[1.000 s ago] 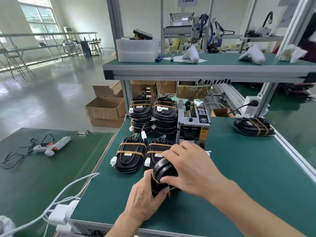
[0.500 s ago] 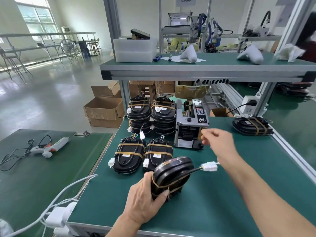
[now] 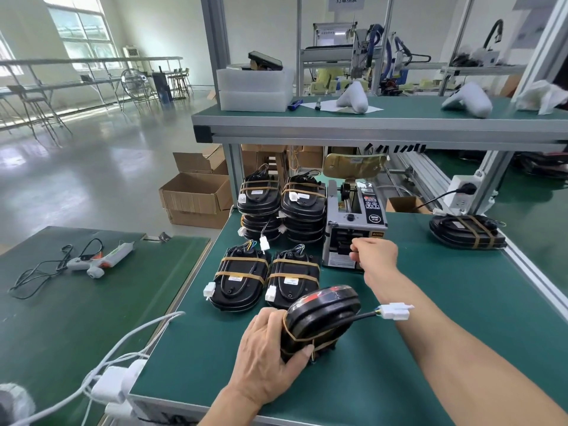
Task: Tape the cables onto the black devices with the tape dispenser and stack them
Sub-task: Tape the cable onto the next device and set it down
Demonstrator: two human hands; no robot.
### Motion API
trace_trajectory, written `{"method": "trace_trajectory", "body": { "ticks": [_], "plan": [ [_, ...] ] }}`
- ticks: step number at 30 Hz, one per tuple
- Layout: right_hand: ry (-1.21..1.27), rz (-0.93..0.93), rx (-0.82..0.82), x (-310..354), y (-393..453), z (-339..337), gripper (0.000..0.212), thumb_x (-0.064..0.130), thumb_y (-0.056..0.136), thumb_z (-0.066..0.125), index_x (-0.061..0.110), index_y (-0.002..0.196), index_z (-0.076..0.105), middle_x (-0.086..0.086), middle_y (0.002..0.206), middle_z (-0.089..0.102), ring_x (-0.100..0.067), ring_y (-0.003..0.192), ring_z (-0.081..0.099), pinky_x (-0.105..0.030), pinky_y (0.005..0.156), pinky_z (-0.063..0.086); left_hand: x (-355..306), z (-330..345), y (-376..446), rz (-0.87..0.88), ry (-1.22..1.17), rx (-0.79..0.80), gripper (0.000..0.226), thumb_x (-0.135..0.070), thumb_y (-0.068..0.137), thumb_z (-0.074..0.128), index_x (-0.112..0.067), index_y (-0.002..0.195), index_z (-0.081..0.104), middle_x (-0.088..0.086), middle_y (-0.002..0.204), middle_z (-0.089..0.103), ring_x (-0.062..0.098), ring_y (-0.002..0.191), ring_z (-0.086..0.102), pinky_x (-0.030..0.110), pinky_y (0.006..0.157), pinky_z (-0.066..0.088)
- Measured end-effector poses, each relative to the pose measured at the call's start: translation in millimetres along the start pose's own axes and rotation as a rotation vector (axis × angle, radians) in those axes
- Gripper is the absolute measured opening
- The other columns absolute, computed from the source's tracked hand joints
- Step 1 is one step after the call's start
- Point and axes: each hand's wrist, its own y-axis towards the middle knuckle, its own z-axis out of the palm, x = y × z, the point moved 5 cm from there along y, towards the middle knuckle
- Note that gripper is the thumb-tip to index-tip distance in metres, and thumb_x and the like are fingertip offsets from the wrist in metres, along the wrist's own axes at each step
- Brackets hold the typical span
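One black device (image 3: 319, 321) near the bench (image 3: 399, 379) front edge, on its side in left grip (image 3: 270, 361). Farther back, right grip (image 3: 373, 255) curled at tape dispenser (image 3: 353, 232) mouth; tape unseen. Loose cable (image 3: 395, 312) could spring free before taping.

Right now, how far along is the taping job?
Done: two stacks of taped devices by the tape dispenser, two more taped devices lying flat in front. In hand: left hand grips a device, connector loose; right hand at the dispenser's outlet. Left: tape that cable, stack it.
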Motion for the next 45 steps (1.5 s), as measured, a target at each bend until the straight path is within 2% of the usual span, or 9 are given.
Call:
{"method": "trace_trajectory", "body": {
  "ticks": [6, 13, 18, 21, 28, 31, 36, 41, 45],
  "plan": [
    [0.049, 0.081, -0.109, -3, 5, 4, 0.004, 0.004, 0.082, 0.074, 0.007, 0.079, 0.075, -0.002, 0.065, 0.073, -0.007, 0.039, 0.064, -0.016, 0.04, 0.043, 2, 2, 0, 0.011, -0.041, -0.004, 0.035, -0.048, 0.093, 0.068, -0.023, 0.111, 0.052, -0.029, 0.103, 0.041, 0.008, 0.095, 0.052, 0.02, 0.083, 0.041],
    [0.127, 0.168, -0.153, -8, 11, 11, 0.011, 0.005, 0.083, 0.079, 0.003, 0.083, 0.067, -0.005, 0.062, 0.071, -0.01, 0.039, 0.064, -0.021, 0.04, 0.048, 3, 3, 0, 0.008, -0.049, 0.011, 0.034, -0.054, 0.097, 0.062, -0.024, 0.111, 0.051, -0.034, 0.104, 0.038, 0.004, 0.097, 0.049, 0.018, 0.085, 0.04],
    [0.166, 0.214, -0.167, -11, 13, 16, 0.018, 0.008, 0.084, 0.079, 0.002, 0.092, 0.064, -0.005, 0.065, 0.071, -0.012, 0.042, 0.066, -0.024, 0.045, 0.05, 2, 3, 0, 0.003, -0.05, 0.022, 0.034, -0.052, 0.097, 0.063, -0.023, 0.11, 0.052, -0.028, 0.102, 0.045, 0.007, 0.096, 0.051, 0.02, 0.084, 0.042],
    [0.192, 0.225, -0.178, -13, 12, 18, 0.021, 0.011, 0.083, 0.079, 0.006, 0.086, 0.059, -0.004, 0.063, 0.071, -0.011, 0.041, 0.066, -0.024, 0.045, 0.049, 1, 2, 0, -0.003, -0.06, 0.025, 0.032, -0.048, 0.094, 0.066, -0.026, 0.11, 0.05, -0.025, 0.101, 0.049, 0.007, 0.097, 0.052, 0.021, 0.083, 0.043],
    [0.226, 0.248, -0.174, -10, 2, 13, 0.019, 0.012, 0.081, 0.077, 0.006, 0.09, 0.062, -0.003, 0.063, 0.07, -0.009, 0.042, 0.066, -0.023, 0.045, 0.047, 1, 3, 0, -0.01, -0.059, 0.036, 0.034, -0.047, 0.093, 0.068, -0.028, 0.11, 0.046, -0.021, 0.098, 0.048, 0.009, 0.094, 0.052, 0.024, 0.079, 0.046],
    [0.265, 0.287, -0.051, -15, -14, 3, 0.012, 0.01, 0.083, 0.075, 0.007, 0.091, 0.067, -0.001, 0.066, 0.069, -0.01, 0.049, 0.065, -0.023, 0.051, 0.045, 2, 2, 0, -0.02, -0.054, 0.031, 0.036, -0.048, 0.091, 0.069, -0.027, 0.112, 0.047, -0.026, 0.1, 0.044, 0.009, 0.093, 0.051, 0.022, 0.08, 0.043],
    [0.264, 0.271, 0.301, -4, -68, -30, 0.012, 0.025, 0.089, 0.077, 0.024, 0.08, 0.069, 0.009, 0.07, 0.071, -0.008, 0.065, 0.066, -0.031, 0.074, 0.044, -2, 1, 1, 0.006, -0.052, 0.014, 0.035, -0.047, 0.092, 0.068, -0.026, 0.111, 0.047, -0.045, 0.115, 0.039, 0.007, 0.091, 0.05, 0.02, 0.079, 0.043],
    [0.202, 0.063, 0.527, 24, -142, -65, 0.004, 0.032, 0.081, 0.082, 0.028, 0.083, 0.082, 0.002, 0.106, 0.079, -0.01, 0.103, 0.073, -0.035, 0.092, 0.049, -1, 1, 1, 0.016, -0.056, 0.006, 0.035, -0.049, 0.093, 0.066, -0.025, 0.112, 0.048, -0.032, 0.102, 0.034, 0.011, 0.091, 0.053, 0.029, 0.078, 0.048],
    [0.117, -0.015, 0.546, 27, -167, -70, 0.005, 0.023, 0.08, 0.082, 0.019, 0.082, 0.082, 0.012, 0.116, 0.077, -0.005, 0.112, 0.069, -0.031, 0.102, 0.044, 0, 2, 0, 0.01, -0.052, 0.009, 0.035, -0.052, 0.094, 0.064, -0.026, 0.111, 0.047, -0.025, 0.101, 0.039, 0.011, 0.089, 0.052, 0.026, 0.078, 0.046]
  ]
}}
